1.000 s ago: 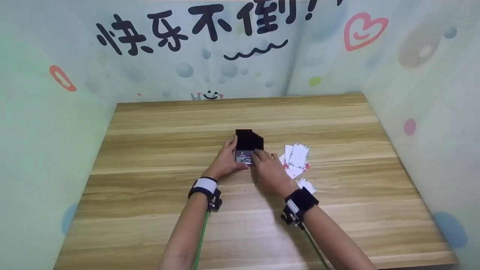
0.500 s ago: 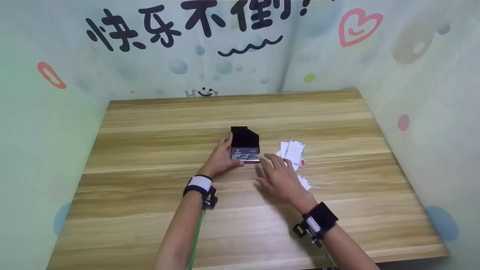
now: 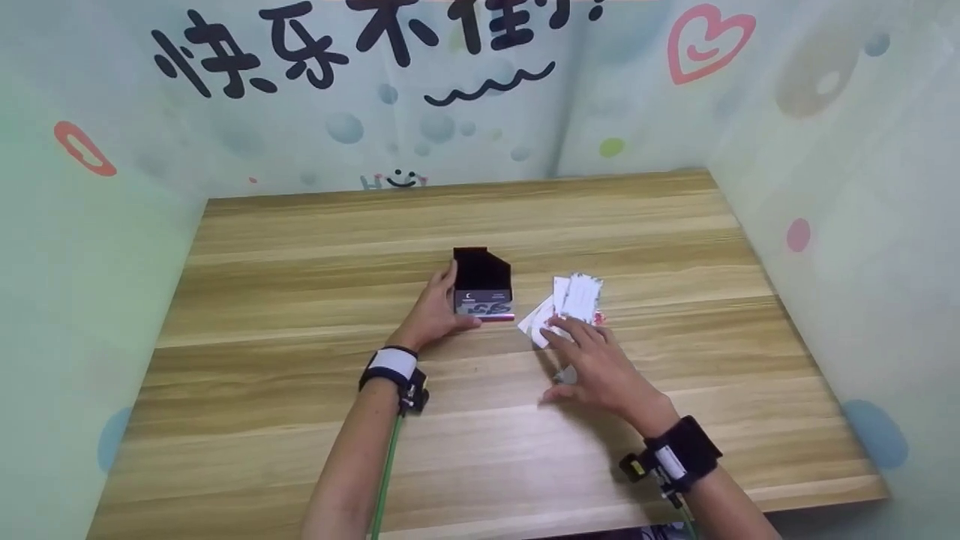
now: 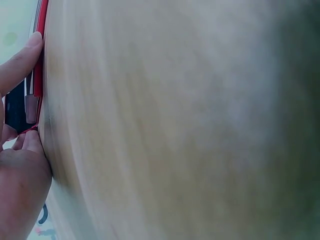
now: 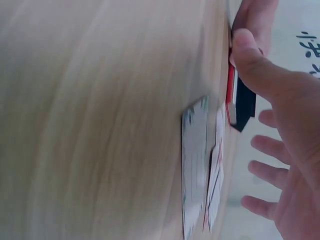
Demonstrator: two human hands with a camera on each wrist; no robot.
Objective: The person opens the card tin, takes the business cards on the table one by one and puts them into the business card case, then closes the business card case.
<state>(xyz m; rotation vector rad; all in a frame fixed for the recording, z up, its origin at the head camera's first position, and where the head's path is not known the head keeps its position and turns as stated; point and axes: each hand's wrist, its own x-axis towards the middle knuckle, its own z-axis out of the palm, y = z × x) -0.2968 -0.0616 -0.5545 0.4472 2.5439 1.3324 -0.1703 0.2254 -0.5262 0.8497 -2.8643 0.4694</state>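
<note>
My left hand (image 3: pixel 429 316) holds a small card case (image 3: pixel 482 271) on the wooden table, thumb at its near edge and fingers along its left side. Its black lid stands open toward the back. Grey printed cards (image 3: pixel 484 300) show inside. In the left wrist view, the thumb lies on the case's red edge (image 4: pixel 41 75). My right hand (image 3: pixel 600 369) hovers over loose white cards (image 3: pixel 581 296) right of the case, fingers spread, nothing held. Partly hidden under it, a single card (image 5: pixel 194 160) with leafy corners lies nearer than the overlapping cards (image 5: pixel 216 175).
The wood-grain table (image 3: pixel 300 262) stretches out on all sides. Printed fabric walls (image 3: pixel 450 127) stand along its back and sides. Wrist cameras are strapped to both wrists, and a green cable (image 3: pixel 385 472) runs along the left forearm.
My right hand has left the case and moved right and nearer, over the loose cards, its fingers spreading. My left hand stays at the case. The whole head view has shifted slightly.
</note>
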